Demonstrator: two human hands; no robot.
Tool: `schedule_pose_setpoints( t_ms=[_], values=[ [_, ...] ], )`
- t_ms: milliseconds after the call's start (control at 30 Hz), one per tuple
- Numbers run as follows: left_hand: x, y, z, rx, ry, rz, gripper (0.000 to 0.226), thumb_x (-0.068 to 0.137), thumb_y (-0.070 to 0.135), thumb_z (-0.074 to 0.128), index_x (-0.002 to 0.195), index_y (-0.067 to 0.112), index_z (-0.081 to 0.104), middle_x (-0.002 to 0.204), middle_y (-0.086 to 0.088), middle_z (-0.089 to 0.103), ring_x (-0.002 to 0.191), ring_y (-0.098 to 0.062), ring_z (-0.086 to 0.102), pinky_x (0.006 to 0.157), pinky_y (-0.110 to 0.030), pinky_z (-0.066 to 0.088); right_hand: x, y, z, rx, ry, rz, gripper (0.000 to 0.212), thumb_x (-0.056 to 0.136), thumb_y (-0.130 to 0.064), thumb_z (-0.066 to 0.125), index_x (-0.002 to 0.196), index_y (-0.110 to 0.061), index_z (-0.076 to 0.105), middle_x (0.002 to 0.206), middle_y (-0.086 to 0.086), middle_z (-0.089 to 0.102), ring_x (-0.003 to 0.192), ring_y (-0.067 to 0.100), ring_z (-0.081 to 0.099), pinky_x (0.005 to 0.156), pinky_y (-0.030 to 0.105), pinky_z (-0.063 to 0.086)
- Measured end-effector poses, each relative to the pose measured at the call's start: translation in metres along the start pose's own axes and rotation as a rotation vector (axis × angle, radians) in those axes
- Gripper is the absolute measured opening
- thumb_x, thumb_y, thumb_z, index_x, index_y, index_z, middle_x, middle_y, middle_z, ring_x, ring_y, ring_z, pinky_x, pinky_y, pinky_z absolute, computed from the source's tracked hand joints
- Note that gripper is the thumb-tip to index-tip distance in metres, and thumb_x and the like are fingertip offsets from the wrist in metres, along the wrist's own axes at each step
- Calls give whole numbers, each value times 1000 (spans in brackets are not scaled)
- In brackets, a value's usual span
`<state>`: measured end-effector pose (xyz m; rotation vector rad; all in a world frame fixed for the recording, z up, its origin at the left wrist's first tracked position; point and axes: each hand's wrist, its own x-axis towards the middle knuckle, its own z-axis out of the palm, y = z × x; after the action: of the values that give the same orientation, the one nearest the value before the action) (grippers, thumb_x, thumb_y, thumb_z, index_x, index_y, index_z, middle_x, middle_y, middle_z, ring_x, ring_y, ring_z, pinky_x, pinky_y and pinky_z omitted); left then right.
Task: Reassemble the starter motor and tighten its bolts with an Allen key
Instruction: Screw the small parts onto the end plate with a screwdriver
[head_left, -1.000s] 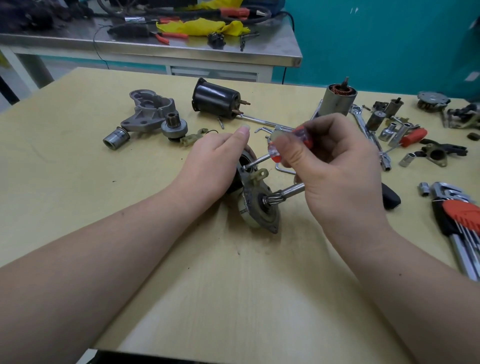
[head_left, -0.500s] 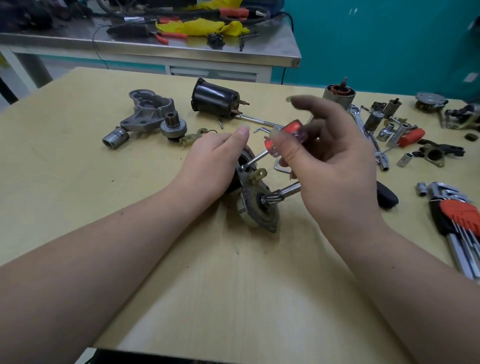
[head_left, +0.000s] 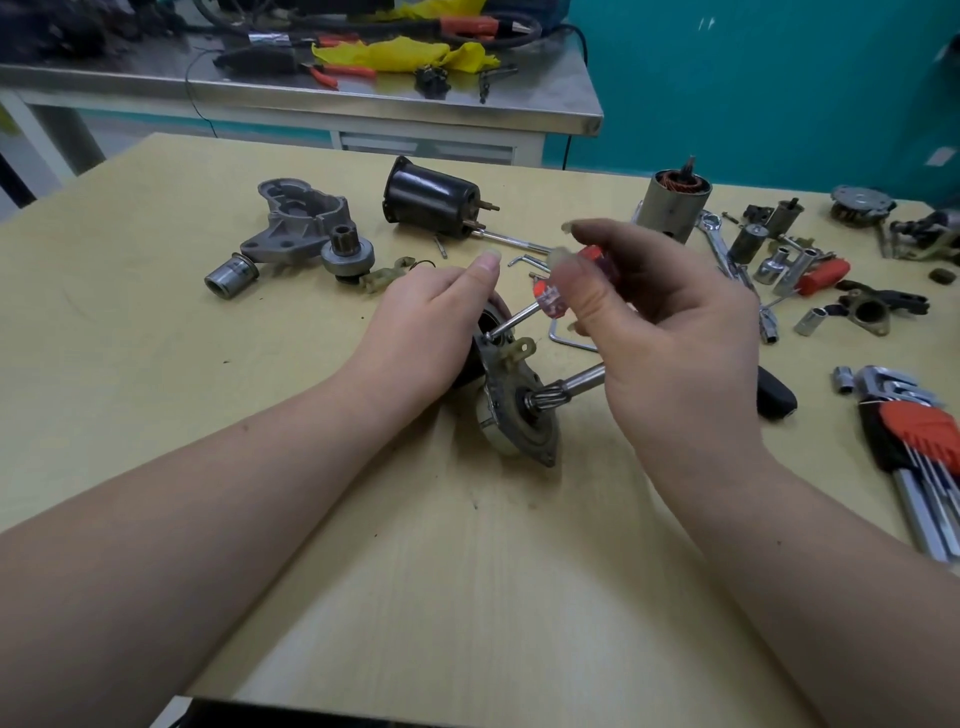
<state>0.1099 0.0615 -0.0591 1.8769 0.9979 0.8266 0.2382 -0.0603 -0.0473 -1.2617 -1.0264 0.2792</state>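
Left hand steadies the starter motor, lying on its side mid-desk, fingers curled around its body | right hand pinches a red-handled screwdriver, tip at the motor's end plate | Allen key set lies at right

The right hand hides most of the screwdriver handle — its fingertips blur. The Allen keys, at four o'clock, are cut by the edge.
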Motion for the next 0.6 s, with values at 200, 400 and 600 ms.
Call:
schedule_pose_setpoints(
  t_ms=[200, 400, 600],
  values=[
    [-1, 1, 0, -2, -8, -7, 48, 111, 54, 46, 83, 34, 79, 86, -10, 78, 87, -24, 72, 90, -46, 58, 1, 2, -3, 5, -56, -13, 39, 98, -16, 74, 136, -22, 68, 102, -10, 76, 98, 10, 75, 89, 26, 61],
    [-1, 1, 0, 4, -5, -6, 48, 113, 50, 47, 80, 36, 79, 83, 3, 78, 81, -13, 69, 81, -37, 54, -1, 1, 0, 18, -9, -15, 27, 98, -27, 76, 124, -23, 75, 104, -8, 77, 95, 5, 73, 83, 22, 59],
    [-3, 3, 0, -26, -10, -21, 49, 113, 50, 48, 81, 31, 79, 83, -11, 78, 89, -30, 72, 93, -52, 57, 1, 3, -2, -20, -63, -14, 40, 95, -20, 78, 133, -29, 68, 97, -10, 73, 93, 11, 73, 87, 35, 63]
  ],
)
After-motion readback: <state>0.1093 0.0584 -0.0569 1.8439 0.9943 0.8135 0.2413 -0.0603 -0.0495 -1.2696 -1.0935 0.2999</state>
